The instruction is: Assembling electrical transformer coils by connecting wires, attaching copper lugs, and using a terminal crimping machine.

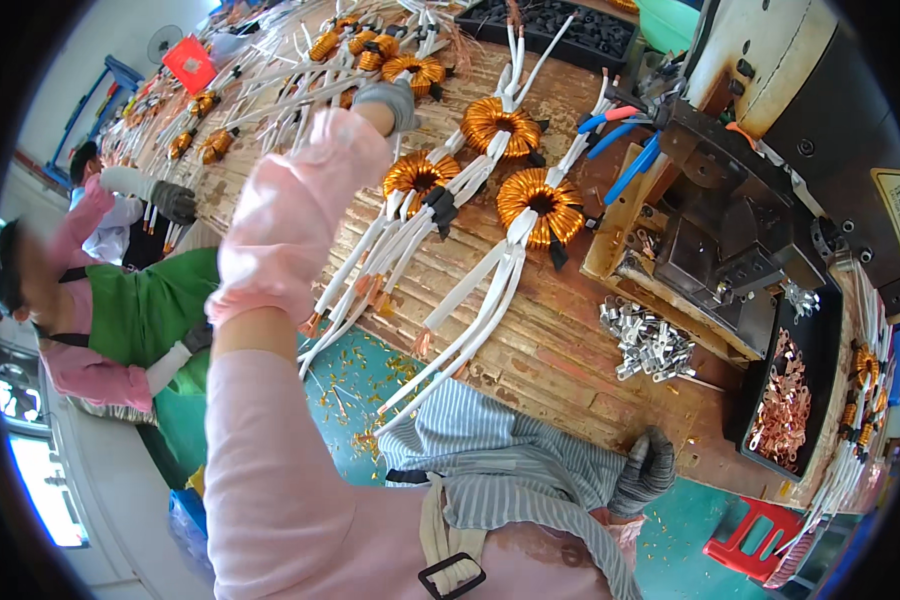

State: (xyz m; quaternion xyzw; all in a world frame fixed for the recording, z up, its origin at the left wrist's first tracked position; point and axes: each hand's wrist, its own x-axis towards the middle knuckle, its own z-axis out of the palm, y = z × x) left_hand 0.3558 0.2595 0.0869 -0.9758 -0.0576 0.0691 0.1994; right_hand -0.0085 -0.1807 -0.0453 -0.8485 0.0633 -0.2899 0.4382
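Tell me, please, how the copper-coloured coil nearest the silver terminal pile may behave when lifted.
The coil is probably heavy for its size, being densely wound. Its long white leads would likely flex and trail, since they curve. Lying quite flat, it seems unlikely to roll.

Wide fisheye head cam looks down at nr bench [550, 360].

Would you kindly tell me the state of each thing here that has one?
Left hand: gloved, outstretched, grip unclear
Right hand: gloved, curled
Orange coils: wound, lying on the table
White leads: some ends stripped to copper
Silver terminals: heaped loose
Copper terminals: piled in a black tray
Table: worn
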